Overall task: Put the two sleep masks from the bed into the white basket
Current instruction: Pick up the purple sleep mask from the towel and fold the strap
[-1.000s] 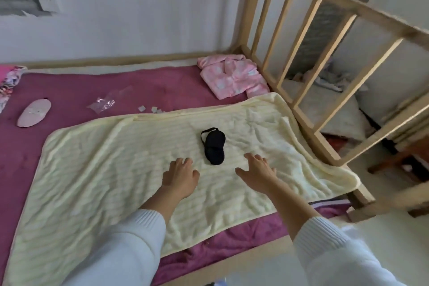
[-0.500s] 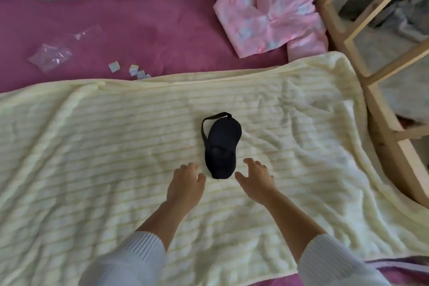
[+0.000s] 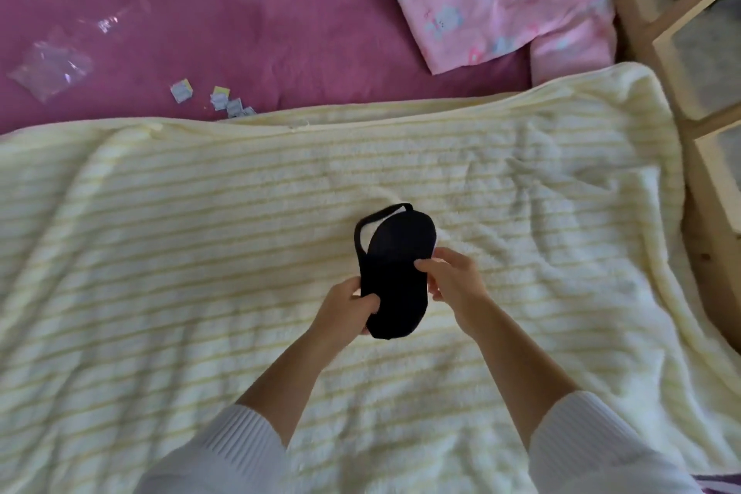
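Note:
A black sleep mask (image 3: 395, 269) with a black strap is held over the cream striped blanket (image 3: 200, 253) in the middle of the view. My left hand (image 3: 347, 307) grips its lower left edge, thumb on top. My right hand (image 3: 453, 285) pinches its right edge. The mask's far end and strap loop point away from me. The second sleep mask and the white basket are out of view.
A pink patterned garment (image 3: 501, 0) lies at the back right on the magenta sheet (image 3: 260, 24). A clear plastic bag (image 3: 50, 68) and several small paper squares (image 3: 218, 96) lie at the back left. The wooden bed rail (image 3: 657, 48) runs along the right.
Both hands reached forward from flat on the blanket and closed on the black mask, one on each side. The view came closer and tilted down; the pale pink mask at far left left the view.

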The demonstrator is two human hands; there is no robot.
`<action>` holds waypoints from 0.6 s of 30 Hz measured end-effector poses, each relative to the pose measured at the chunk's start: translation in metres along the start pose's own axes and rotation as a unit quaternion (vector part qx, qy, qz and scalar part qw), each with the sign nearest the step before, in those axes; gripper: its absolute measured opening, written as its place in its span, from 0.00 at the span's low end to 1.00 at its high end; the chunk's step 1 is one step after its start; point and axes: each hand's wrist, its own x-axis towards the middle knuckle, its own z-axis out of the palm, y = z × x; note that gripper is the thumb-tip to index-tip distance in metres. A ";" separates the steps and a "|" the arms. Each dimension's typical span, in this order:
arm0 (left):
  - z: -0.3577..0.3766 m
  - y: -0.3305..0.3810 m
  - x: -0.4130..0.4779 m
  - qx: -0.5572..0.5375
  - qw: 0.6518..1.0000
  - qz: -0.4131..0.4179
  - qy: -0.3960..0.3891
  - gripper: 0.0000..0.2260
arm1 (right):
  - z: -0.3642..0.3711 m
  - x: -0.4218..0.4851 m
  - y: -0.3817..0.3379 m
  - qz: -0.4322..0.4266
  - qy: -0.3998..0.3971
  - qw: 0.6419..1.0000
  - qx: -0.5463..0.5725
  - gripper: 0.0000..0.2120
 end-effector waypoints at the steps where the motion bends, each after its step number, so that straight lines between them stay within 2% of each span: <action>1: -0.004 0.003 -0.009 -0.005 1.000 0.000 -0.006 0.19 | -0.004 -0.009 -0.006 -0.024 -0.011 1.000 -0.007 0.08; 2: -0.007 0.007 -0.018 -0.014 1.000 0.004 -0.006 0.20 | -0.006 -0.020 -0.013 -0.050 -0.020 0.998 -0.011 0.07; 6: -0.021 0.036 -0.068 -0.103 0.993 0.065 -0.009 0.25 | -0.016 -0.077 -0.043 -0.115 -0.045 0.992 0.016 0.11; 8: -0.028 0.056 -0.101 -0.115 0.985 0.108 -0.063 0.27 | -0.023 -0.109 -0.059 -0.113 -0.080 0.988 0.061 0.11; 11: -0.037 0.083 -0.155 -0.173 0.966 0.144 -0.125 0.24 | -0.035 -0.158 -0.085 -0.117 -0.136 0.976 0.123 0.11; 13: -0.045 0.098 -0.191 -0.233 0.947 0.161 -0.152 0.18 | -0.044 -0.191 -0.103 -0.142 -0.163 0.965 0.149 0.11; 16: -0.057 0.119 -0.245 -0.309 0.897 0.199 -0.246 0.14 | -0.058 -0.239 -0.130 -0.196 -0.194 0.944 0.180 0.10; 18: -0.063 0.133 -0.279 -0.332 0.870 0.222 -0.289 0.18 | -0.065 -0.270 -0.147 -0.249 -0.214 0.928 0.177 0.11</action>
